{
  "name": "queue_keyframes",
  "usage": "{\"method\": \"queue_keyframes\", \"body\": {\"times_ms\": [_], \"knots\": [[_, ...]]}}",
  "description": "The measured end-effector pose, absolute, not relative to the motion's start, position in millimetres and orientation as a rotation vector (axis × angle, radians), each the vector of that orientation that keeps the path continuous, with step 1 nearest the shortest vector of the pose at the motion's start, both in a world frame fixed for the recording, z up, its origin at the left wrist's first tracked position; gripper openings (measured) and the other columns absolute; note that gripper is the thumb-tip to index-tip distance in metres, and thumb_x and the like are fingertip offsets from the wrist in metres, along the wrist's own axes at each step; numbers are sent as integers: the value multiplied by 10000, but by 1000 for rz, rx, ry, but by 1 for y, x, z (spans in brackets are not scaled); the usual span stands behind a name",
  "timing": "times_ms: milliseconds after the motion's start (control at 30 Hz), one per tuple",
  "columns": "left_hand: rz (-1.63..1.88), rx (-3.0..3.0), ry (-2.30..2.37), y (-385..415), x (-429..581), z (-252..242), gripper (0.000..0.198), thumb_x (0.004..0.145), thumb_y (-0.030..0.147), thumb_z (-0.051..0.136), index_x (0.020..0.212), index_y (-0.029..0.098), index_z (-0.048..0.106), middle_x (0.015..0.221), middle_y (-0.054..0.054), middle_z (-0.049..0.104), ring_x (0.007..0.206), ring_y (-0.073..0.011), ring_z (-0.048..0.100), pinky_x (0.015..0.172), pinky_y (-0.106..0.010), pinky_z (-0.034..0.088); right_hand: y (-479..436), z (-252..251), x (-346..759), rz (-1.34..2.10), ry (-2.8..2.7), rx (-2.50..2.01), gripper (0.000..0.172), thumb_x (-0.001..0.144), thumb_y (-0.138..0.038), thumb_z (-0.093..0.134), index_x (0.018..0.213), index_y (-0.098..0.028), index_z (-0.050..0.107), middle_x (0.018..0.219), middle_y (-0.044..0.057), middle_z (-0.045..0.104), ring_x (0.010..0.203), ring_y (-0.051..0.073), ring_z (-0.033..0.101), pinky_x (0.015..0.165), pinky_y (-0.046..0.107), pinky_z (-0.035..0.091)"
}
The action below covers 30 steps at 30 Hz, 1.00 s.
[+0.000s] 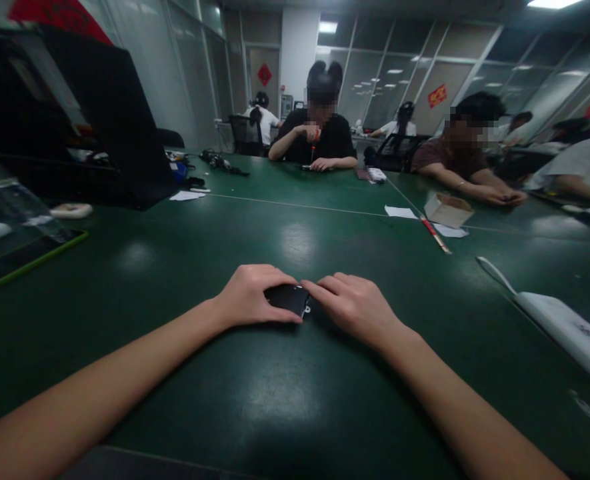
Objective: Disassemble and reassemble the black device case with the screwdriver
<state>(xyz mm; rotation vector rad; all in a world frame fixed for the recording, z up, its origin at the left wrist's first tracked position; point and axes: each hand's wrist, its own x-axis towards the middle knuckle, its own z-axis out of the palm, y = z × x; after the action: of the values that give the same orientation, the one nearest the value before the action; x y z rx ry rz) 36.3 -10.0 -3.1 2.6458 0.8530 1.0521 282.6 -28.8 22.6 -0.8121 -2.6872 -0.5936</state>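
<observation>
A small flat black rectangular part [287,300] is held just above the green table, tilted a little. At its right edge a small silvery tab with a hole sticks out. My left hand [249,297] is closed around the part from the left, with the thumb along its near edge and fingers along its far edge. My right hand [357,303] is at the part's right end, index fingertip at the far right corner. Its other fingers are curled in; whether they pinch anything small is hidden.
Right on the green table [185,393] lies a white power bank [565,327] with a cable. Farther back are a small open box [447,210] and a red stick-like item [435,235]. A black panel [99,120] stands left. Co-workers sit across the table.
</observation>
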Motion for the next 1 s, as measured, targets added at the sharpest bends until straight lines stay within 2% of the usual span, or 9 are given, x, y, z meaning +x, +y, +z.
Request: {"method": "queue_keyframes", "body": {"times_ms": [133,300,500,667,800,1000], "knots": [[1002,2497,836,-4,32,-5,589,623,600,784,1002,155,716,904,-92,741,802,-220,686,726,-304,508,-31,17,279,-565,-2650,-827,299,972,-140,478,1242,-129,607,910,78,699,768,189,578,627,292,414],[1007,2442,799,-2,32,-9,549,626,581,792,972,160,724,882,-90,733,784,-215,668,719,-310,498,-36,17,272,-542,-2635,-843,254,983,-137,444,1133,-134,649,876,77,696,745,193,558,583,292,388],[1068,2427,810,-5,34,-11,554,631,583,788,996,170,729,892,-102,738,800,-228,674,737,-328,515,-44,21,268,-404,-2613,-950,293,990,-121,415,1171,-122,645,890,107,692,760,208,571,582,288,404],[1109,2433,800,-7,38,-13,550,631,562,799,1012,172,726,891,-108,743,815,-239,675,756,-344,523,-42,13,266,-129,-2536,-1044,301,961,-116,466,1210,-111,635,932,128,707,823,220,624,658,284,471],[1083,2441,746,-7,40,-12,529,649,534,802,1026,174,719,907,-108,750,824,-239,679,765,-347,516,-33,7,266,222,-2453,-1041,293,926,-113,523,1180,-178,654,983,54,735,865,168,680,784,252,516],[1132,2188,836,-12,44,-5,491,605,554,819,928,192,749,891,-101,751,826,-255,677,777,-363,510,-30,12,266,500,-2330,-1074,228,905,-148,537,1065,-181,696,937,22,748,810,143,699,739,221,521]]}}
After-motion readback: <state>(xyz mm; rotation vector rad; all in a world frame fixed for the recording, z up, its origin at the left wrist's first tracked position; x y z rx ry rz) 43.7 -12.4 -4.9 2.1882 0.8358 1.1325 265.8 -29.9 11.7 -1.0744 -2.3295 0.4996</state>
